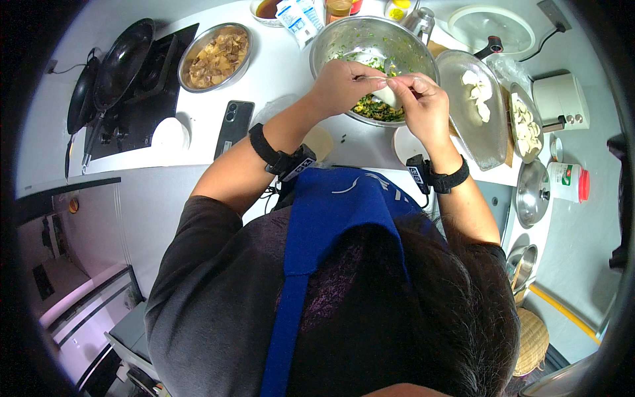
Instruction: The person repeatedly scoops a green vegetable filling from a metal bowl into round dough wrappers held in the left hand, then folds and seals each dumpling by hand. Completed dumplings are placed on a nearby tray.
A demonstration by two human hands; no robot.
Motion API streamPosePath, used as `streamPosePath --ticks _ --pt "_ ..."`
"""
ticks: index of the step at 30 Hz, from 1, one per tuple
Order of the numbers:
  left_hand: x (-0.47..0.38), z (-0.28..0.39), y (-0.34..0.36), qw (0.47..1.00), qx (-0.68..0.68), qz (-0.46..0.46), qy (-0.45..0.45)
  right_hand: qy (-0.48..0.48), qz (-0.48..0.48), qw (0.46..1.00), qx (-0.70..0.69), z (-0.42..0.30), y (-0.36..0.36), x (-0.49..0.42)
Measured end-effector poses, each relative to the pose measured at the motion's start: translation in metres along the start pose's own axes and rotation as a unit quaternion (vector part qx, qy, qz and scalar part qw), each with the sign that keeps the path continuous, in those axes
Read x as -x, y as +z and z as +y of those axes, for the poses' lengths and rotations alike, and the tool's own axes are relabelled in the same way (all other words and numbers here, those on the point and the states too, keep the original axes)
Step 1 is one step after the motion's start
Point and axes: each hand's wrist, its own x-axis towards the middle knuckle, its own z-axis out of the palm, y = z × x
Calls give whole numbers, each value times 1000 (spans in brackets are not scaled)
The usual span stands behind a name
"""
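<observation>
Over a large steel mixing bowl [327, 42], my left hand [342, 87] and my right hand [421, 99] pinch the edge of a folded dumpling wrapper [388, 97] between thumbs and fingers. Chopped green and yellow filling [377, 110] lies in the bowl below. Whatever is inside the wrapper is hidden. To the right, a textured tray [478, 136] holds several white dumplings [478, 94], and a round plate beyond it bears more dumplings [527, 126]. Flat round wrappers [318, 142] lie near my left wrist. A white round dish [409, 145] is partly hidden beneath my right wrist.
At the left are a steel bowl of chunky food [213, 57], a phone [234, 124], a white bowl [171, 135] and a black pan [124, 64] by the cooktop [134, 124]. A glass lid [491, 30], a white toaster [560, 101] and a steel lid [532, 193] stand right.
</observation>
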Motion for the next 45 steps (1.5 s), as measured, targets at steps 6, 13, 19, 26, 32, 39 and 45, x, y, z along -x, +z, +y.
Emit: streamPosePath --ticks 6,13,19,26,32,39,45 --pt "-7 -5 6 993 -18 81 82 -9 4 1000 23 4 3 -9" --pt "-4 -2 -1 997 51 44 47 30 16 999 -12 14 -7 -25" --pt "1 -5 -6 999 14 29 17 46 0 998 -38 10 -11 -25" --pt "0 -14 -1 994 91 52 38 48 -4 996 -80 7 -8 -26" --pt "-3 -5 -4 998 -4 37 54 -1 -60 998 -11 10 -8 -27" --pt "1 1 -3 997 59 -29 29 30 -106 993 -34 0 -13 -28" --pt "-2 0 1 955 204 -211 -31 -79 -208 974 32 -21 -17 -27"
